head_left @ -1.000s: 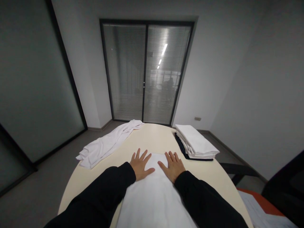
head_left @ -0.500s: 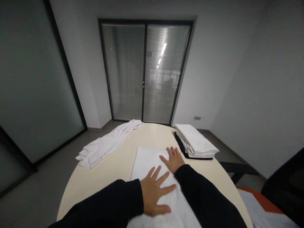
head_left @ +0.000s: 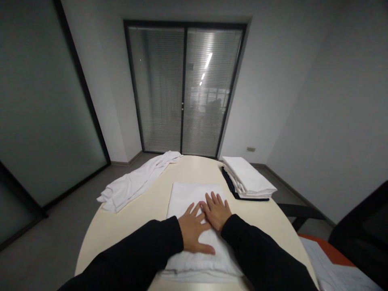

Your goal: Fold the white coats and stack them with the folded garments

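A white folded cloth, perhaps a garment, lies flat on the table in front of me. My left hand rests on its middle with the fingers spread. Beside it, my right hand lies palm down on the same cloth, fingers slightly apart, its thumb touching or overlapping the left fingertips. The cloth's near edge shows layered folds below my left hand. Both forearms, in black sleeves, cover part of its sides.
A crumpled white garment lies along the table's left edge. At the right edge sits a stack of folded white cloths with a dark one at the bottom. Beyond the round table, a chair stands at the right.
My left hand has moved slightly up, and my right hand has shifted down and left to meet it. The cloth's near folded edge has come into view.
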`<state>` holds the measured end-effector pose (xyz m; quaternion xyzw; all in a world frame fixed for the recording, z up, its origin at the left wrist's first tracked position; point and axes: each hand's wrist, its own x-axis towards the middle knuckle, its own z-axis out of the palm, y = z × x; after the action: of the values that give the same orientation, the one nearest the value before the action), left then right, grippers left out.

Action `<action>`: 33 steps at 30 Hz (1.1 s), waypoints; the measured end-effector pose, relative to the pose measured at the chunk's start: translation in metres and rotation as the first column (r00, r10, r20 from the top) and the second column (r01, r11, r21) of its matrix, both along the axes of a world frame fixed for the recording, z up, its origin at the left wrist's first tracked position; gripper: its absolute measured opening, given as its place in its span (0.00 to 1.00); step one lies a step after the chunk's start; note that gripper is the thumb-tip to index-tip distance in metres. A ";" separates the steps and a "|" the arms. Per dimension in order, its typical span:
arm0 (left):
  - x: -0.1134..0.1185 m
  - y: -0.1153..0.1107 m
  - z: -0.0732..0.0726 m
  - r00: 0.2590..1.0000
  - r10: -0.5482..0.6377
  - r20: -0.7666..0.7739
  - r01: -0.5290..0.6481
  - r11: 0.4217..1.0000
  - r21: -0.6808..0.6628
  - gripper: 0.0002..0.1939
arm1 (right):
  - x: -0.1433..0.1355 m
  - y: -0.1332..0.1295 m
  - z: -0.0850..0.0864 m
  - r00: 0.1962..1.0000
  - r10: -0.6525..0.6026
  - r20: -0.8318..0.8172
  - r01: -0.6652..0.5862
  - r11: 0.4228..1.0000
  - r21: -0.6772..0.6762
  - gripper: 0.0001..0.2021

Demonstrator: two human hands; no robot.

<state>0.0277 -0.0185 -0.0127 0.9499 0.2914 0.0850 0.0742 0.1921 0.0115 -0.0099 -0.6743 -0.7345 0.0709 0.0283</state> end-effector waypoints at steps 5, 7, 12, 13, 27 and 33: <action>-0.002 -0.004 -0.001 0.999 0.051 -0.017 -0.050 0.999 0.009 0.44 | 0.005 0.008 -0.009 0.999 0.034 -0.028 -0.032 0.997 0.071 0.30; -0.004 -0.011 -0.001 0.998 0.057 -0.019 -0.057 0.998 0.001 0.47 | 0.006 0.013 -0.010 0.999 0.042 -0.032 -0.039 0.996 0.082 0.29; -0.011 -0.012 -0.003 0.999 0.022 -0.027 -0.022 1.000 0.001 0.53 | 0.014 0.031 -0.015 0.996 0.076 -0.055 -0.068 0.989 0.128 0.28; -0.011 -0.008 -0.003 0.999 0.026 -0.030 -0.026 1.000 0.006 0.53 | 0.017 0.035 -0.016 0.994 0.077 -0.071 -0.067 0.989 0.130 0.27; -0.029 0.041 -0.005 0.989 0.146 -0.028 -0.147 0.989 -0.017 0.46 | 0.020 0.005 -0.024 0.948 0.310 -0.066 -0.297 0.941 0.163 0.29; -0.029 0.032 -0.018 0.967 0.253 -0.040 -0.253 0.967 0.022 0.39 | 0.028 -0.001 -0.024 0.930 0.368 -0.010 -0.360 0.915 0.183 0.32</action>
<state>-0.0014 0.0139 -0.0305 0.9072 0.4110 0.0761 0.0487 0.2201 0.0105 -0.0339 -0.5188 -0.8497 0.0239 0.0910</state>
